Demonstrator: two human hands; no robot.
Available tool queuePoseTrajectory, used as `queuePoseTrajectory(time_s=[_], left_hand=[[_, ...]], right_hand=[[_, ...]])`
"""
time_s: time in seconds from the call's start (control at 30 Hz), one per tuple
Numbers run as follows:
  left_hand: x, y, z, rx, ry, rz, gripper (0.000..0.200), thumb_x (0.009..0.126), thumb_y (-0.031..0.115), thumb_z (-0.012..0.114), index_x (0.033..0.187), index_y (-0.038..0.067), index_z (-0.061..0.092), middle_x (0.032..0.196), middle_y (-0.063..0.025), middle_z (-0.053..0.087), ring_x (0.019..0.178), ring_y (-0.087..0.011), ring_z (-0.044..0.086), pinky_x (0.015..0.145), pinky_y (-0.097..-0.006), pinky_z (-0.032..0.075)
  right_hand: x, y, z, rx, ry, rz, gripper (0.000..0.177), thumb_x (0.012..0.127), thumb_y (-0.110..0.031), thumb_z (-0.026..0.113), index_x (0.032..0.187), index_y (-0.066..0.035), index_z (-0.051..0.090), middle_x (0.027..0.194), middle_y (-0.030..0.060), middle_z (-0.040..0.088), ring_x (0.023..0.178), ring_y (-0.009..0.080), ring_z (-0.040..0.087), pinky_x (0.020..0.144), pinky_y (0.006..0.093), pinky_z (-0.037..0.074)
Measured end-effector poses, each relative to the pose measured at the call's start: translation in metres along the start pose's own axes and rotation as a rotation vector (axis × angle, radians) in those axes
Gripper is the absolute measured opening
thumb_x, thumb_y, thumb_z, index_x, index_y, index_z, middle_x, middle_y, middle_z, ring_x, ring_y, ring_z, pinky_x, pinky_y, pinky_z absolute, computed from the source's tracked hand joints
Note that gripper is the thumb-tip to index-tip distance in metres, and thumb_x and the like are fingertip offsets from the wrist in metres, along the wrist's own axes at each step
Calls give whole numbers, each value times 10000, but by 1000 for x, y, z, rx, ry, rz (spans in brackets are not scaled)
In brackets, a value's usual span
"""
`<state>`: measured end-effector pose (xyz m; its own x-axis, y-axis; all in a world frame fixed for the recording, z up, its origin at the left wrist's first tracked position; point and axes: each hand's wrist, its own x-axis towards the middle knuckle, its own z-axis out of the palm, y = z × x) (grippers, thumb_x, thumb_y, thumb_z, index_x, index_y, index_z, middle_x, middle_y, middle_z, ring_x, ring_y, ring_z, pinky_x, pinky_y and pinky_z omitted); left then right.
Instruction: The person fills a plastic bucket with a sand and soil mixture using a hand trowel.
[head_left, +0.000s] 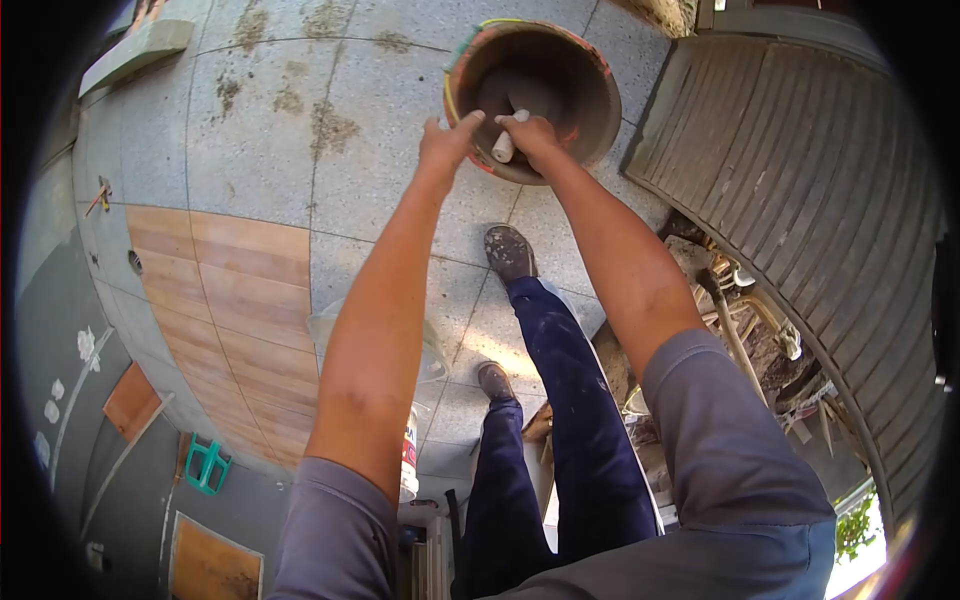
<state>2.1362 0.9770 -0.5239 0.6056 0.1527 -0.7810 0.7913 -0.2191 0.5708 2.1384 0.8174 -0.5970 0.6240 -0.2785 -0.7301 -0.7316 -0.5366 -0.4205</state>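
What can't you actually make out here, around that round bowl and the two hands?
- Head view: what the white handle ends in. The right hand and the shadowed inside of the bowl hide it.
- Head view: whether the left hand has a closed grip on the rim. The fingers are too small to tell.
- Head view: the label on the white container. The left arm covers most of it.

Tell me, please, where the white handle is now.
Head view, top centre: the white handle pokes over the near rim of the bucket, held by the right hand, with the left hand on the rim beside it.
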Motion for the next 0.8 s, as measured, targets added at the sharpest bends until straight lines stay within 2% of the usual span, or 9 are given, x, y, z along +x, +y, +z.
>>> queuePoseTrajectory(time_s=[0.07, 0.2, 0.3, 0.37, 0.43, 0.5, 0.57, 0.67, 0.8], left_hand=[[14, -4, -6, -206, -231, -111, 728, 889, 384, 771, 1365, -88, 487, 1277, -243, 626, 1192, -326, 631, 967, -502, 525], [21, -25, 1, -261, -167, -90, 460, 927, 218, 716, 1266, -45, 550, 1165, -183, 660, 1048, -278, 683, 809, -451, 604], [-35, -30, -16, -408, -183, -19, 397, 897, 117, 705, 1232, -52, 575, 1139, -165, 666, 1016, -269, 687, 809, -408, 627], [-68, -54, -37, -283, -71, 28, 370, 878, 67, 683, 1215, -56, 593, 1133, -147, 661, 992, -243, 678, 817, -398, 623], [-130, -66, -74, -237, -25, 97, 356, 862, 37, 670, 1204, -44, 612, 1110, -124, 654, 948, -229, 663, 786, -405, 632], [-190, -82, -108, -269, -10, 52, 362, 847, 15, 671, 1199, -38, 609, 1063, -106, 639, 894, -249, 655, 628, -426, 646], [-274, -72, -139, -264, -31, -39, 353, 847, -12, 656, 1193, -63, 604, 1083, -130, 637, 867, -264, 674, 676, -425, 648], [-363, -97, -190, -210, -49, -41, 369, 866, -14, 650, 1221, -64, 559, 1089, -159, 600, 846, -299, 662, 621, -466, 654], [-477, -123, -258, -215, -149, -32, 447, 886, -10, 642, 1306, -74, 504, 1142, -181, 585, 891, -340, 666, 623, -489, 644]], right_hand=[[-2, -1, 0, 276, -53, 167, 451, 817, -306, 719, 1028, 92, 706, 989, 233, 740, 953, 360, 724, 899, 433, 560], [-53, 1, -52, 546, -200, 176, 366, 794, -202, 716, 1003, 91, 648, 912, 173, 722, 876, 287, 727, 812, 402, 586], [-124, 34, -86, -11, 151, -243, 458, 829, -247, 699, 1147, 47, 552, 929, 277, 708, 895, 459, 706, 813, 501, 555], [-181, 62, -112, 9, 195, -220, 464, 826, -267, 686, 1185, -10, 545, 957, 321, 689, 930, 520, 667, 831, 550, 531], [-252, 101, -142, -18, 154, -86, 452, 827, -280, 665, 1203, -53, 558, 980, 317, 695, 943, 508, 673, 849, 562, 522], [-332, 147, -175, -77, 191, -29, 468, 846, -311, 653, 1245, -79, 576, 998, 292, 712, 970, 481, 683, 850, 559, 524], [-422, 209, -197, -154, 299, 57, 458, 855, -337, 650, 1225, -72, 601, 995, 282, 717, 970, 471, 687, 855, 552, 526], [-565, 303, -215, -175, 315, 289, 457, 870, -379, 644, 1192, -55, 634, 1019, 278, 719, 990, 460, 687, 874, 541, 525], [-744, 417, -186, -12, 457, 543, 498, 868, -366, 652, 1222, -16, 649, 1071, 284, 713, 1048, 432, 682, 924, 496, 527]])
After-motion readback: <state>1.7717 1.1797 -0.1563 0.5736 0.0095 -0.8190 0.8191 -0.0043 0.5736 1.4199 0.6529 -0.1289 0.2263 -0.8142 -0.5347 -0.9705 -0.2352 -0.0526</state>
